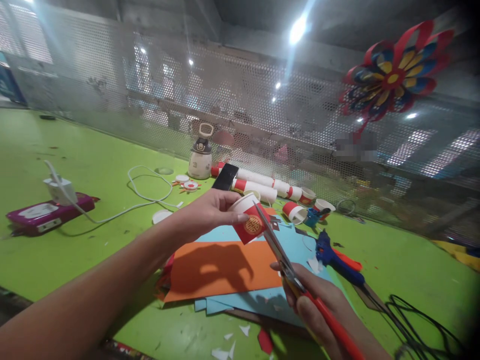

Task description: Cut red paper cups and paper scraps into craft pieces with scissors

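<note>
On my feed, left hand [215, 207] pinches paper cup [252, 225] near centre, toward six o'clock; right hand [326, 290] curls round scissors [288, 272], five o'clock. Slip could nick left thumb [240, 218] (blades [276, 243] close); overgripping could crumple paper cup.

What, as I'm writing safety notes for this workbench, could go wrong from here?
The scissors in the right hand point at the paper cup, close to the left hand's thumb, so a slip might nick it.

The left hand pinches the cup near its rim, so it might bend or twist under the blades.

The glue gun lies near the right hand; whether it is hot doesn't show, but brushing it could burn.
</note>
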A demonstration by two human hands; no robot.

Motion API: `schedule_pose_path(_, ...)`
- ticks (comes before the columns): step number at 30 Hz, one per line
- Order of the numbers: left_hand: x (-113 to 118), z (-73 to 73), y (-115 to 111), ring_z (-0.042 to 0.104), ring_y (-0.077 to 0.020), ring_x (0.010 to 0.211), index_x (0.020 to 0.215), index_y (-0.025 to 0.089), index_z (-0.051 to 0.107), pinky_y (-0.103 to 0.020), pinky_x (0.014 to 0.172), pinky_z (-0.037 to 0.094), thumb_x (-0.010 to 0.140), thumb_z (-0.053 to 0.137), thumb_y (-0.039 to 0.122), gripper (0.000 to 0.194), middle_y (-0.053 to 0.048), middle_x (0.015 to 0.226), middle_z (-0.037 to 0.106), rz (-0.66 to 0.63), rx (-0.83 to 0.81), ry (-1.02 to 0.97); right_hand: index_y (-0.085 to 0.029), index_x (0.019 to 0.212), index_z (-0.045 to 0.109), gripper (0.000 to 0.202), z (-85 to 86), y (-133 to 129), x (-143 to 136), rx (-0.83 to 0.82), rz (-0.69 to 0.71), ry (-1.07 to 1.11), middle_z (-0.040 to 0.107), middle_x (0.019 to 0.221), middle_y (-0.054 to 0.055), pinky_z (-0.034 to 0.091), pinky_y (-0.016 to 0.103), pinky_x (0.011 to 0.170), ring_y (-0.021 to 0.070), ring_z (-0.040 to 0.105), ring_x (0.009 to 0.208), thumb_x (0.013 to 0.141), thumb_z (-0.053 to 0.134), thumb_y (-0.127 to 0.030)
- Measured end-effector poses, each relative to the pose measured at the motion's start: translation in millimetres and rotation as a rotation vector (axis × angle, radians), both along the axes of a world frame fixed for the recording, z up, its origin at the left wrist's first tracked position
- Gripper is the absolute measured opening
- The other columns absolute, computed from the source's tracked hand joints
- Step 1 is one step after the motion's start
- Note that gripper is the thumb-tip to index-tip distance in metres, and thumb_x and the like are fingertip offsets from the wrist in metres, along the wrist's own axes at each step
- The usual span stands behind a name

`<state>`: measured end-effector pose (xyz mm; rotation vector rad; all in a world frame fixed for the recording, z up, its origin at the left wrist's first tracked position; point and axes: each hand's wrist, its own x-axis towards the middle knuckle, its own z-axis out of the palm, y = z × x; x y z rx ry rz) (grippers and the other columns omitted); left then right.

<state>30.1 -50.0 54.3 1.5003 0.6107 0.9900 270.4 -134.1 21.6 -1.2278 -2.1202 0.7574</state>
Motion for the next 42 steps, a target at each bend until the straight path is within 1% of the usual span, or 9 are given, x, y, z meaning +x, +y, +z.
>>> schedule_pose_path(4,-1,0.6,0,0.065,-0.0233,0.083,0.075,0.013,0.066,-0.035,0.078,0.048,0.072,0.071,0.024,0.013,-0.007,0.077,0.069,-0.011,-0.008,-0.005,-0.021,0.111,0.055,0.055,-1.2,2,3,-0.032,0.021,-0.003,0.042,0.065,-0.005,0.031,0.026,0.052,0.0135,0.040,0.055,0.087,0.035,-0.067)
schedule_pose_path(8,-1,1.7,-2,0.065,-0.0216,0.079,0.073,0.014,0.065,-0.035,0.077,0.048,0.071,0.071,0.024,0.012,-0.007,0.076,0.068,-0.008,-0.013,-0.014,-0.019,0.112,0.054,0.056,-4.0,4,6,-0.047,0.038,0.000,0.043,0.065,-0.004,0.033,0.025,0.049,0.0131,0.041,0.053,0.087,0.035,-0.066)
schedule_pose_path(14,-1,0.5,-1,0.065,-0.0208,0.078,0.075,0.014,0.066,-0.036,0.081,0.047,0.072,0.070,0.022,0.010,-0.007,0.078,0.069,-0.013,-0.021,-0.022,-0.019,0.108,0.057,0.053,-5.5,4,6,0.010,0.020,-0.006,0.041,0.064,-0.005,0.031,0.025,0.050,0.0129,0.039,0.054,0.088,0.037,-0.065)
schedule_pose_path(20,-2,-0.7,0,0.065,-0.0208,0.080,0.077,0.013,0.065,-0.037,0.081,0.047,0.073,0.069,0.021,0.009,-0.008,0.082,0.069,-0.033,-0.021,-0.023,-0.020,0.107,0.058,0.043,-2.0,1,5,0.034,0.033,-0.009,0.038,0.067,-0.005,0.030,0.025,0.052,0.0127,0.036,0.055,0.091,0.039,-0.056)
schedule_pose_path(22,-3,-2.0,1,0.065,-0.0214,0.081,0.078,0.013,0.066,-0.036,0.081,0.048,0.074,0.069,0.021,0.010,-0.008,0.083,0.070,-0.038,-0.022,-0.023,-0.020,0.107,0.058,0.044,-1.8,1,5,0.030,0.027,-0.010,0.038,0.066,-0.005,0.030,0.025,0.050,0.0124,0.035,0.054,0.091,0.040,-0.056)
schedule_pose_path(27,-5,-7.3,6,0.066,-0.0233,0.085,0.080,0.012,0.066,-0.038,0.081,0.048,0.074,0.070,0.024,0.013,-0.009,0.083,0.070,-0.062,0.004,-0.027,-0.017,0.105,0.060,0.046,-2.5,2,8,0.091,0.038,-0.083,0.046,0.068,-0.003,0.033,0.024,0.053,0.0129,0.042,0.057,0.091,0.040,-0.056)
schedule_pose_path(33,-7,-10.9,8,0.065,-0.0246,0.090,0.089,0.010,0.067,-0.041,0.085,0.047,0.076,0.070,0.025,0.020,-0.010,0.086,0.070,-0.094,0.023,-0.024,-0.019,0.105,0.060,0.046,-4.7,3,5,0.131,0.034,-0.074,0.041,0.066,-0.005,0.032,0.024,0.053,0.0126,0.040,0.055,0.092,0.038,-0.058)
schedule_pose_path(38,-8,-11.1,8,0.065,-0.0250,0.091,0.093,0.009,0.067,-0.042,0.087,0.046,0.078,0.069,0.024,0.022,-0.011,0.088,0.069,-0.109,0.029,-0.027,-0.021,0.093,0.059,0.040,-5.1,1,4,0.111,0.032,-0.065,0.042,0.066,-0.005,0.030,0.024,0.052,0.0125,0.039,0.055,0.092,0.039,-0.056)
schedule_pose_path(42,-8,-11.0,9,0.064,-0.0248,0.090,0.092,0.009,0.067,-0.042,0.086,0.046,0.078,0.069,0.025,0.021,-0.011,0.087,0.069,-0.106,0.028,-0.030,-0.020,0.101,0.060,0.043,-5.2,1,5,0.121,0.023,-0.067,0.044,0.067,-0.005,0.031,0.024,0.053,0.0125,0.040,0.056,0.091,0.040,-0.057)
